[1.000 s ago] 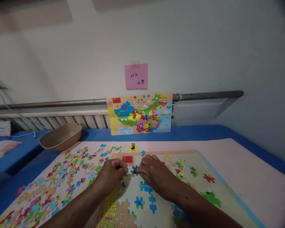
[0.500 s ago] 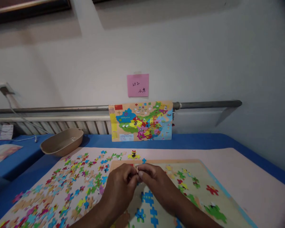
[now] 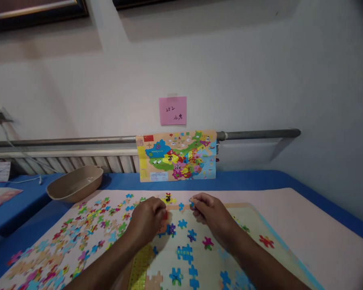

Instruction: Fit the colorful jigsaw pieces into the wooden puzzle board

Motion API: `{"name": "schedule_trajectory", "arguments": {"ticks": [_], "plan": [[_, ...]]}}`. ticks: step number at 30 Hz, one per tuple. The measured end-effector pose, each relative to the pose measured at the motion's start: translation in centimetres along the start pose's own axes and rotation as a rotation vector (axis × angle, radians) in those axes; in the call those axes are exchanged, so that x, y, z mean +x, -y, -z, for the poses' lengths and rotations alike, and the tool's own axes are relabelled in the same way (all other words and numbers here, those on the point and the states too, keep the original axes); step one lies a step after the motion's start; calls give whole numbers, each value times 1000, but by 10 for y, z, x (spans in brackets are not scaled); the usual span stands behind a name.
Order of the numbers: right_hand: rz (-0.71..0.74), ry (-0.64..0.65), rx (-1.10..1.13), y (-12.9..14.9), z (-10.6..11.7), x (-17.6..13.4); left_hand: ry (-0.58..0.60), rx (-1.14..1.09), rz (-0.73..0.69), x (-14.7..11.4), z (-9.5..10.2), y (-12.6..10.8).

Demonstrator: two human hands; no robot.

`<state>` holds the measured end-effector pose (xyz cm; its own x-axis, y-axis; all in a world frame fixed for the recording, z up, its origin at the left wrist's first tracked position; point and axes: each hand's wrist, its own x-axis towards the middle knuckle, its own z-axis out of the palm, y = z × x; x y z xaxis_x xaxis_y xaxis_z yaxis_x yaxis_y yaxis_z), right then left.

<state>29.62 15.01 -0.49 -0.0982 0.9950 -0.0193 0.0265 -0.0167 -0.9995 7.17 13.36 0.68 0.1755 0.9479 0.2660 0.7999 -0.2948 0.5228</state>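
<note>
A puzzle board [image 3: 254, 215] lies flat in front of me with a few blue and pink pieces set in it. My left hand [image 3: 147, 219] rests curled on the board's top left corner, over the red flag part. My right hand [image 3: 210, 211] is near the board's top edge and pinches a small blue puzzle piece [image 3: 191, 201] at its fingertips. A yellow piece with a black figure [image 3: 168, 198] lies just beyond both hands.
Several loose colourful pieces [image 3: 78, 233] are spread over the pink mat to the left. A tan oval basin [image 3: 75, 183] sits at the back left on the blue table. A finished map picture [image 3: 177, 155] leans on the wall under a pink note [image 3: 172, 110].
My hands were pressed together over one spot; now they have parted, the right moving right and farther away with a small piece, the left staying by the board's corner.
</note>
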Motion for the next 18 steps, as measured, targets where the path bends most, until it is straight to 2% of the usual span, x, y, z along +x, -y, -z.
{"name": "schedule_trajectory", "arguments": {"ticks": [6,10,15,18], "plan": [[-32,-13,3,-5,12,6,184,142,-64,39,-15,-9],[-42,-8,-21,-9,14,7,256,229,-61,59,-28,-18],[-31,-2,-59,-16,17,11,321,251,-19,68,-39,-17],[-11,0,-70,-19,17,11,318,203,7,67,-43,-16]]}}
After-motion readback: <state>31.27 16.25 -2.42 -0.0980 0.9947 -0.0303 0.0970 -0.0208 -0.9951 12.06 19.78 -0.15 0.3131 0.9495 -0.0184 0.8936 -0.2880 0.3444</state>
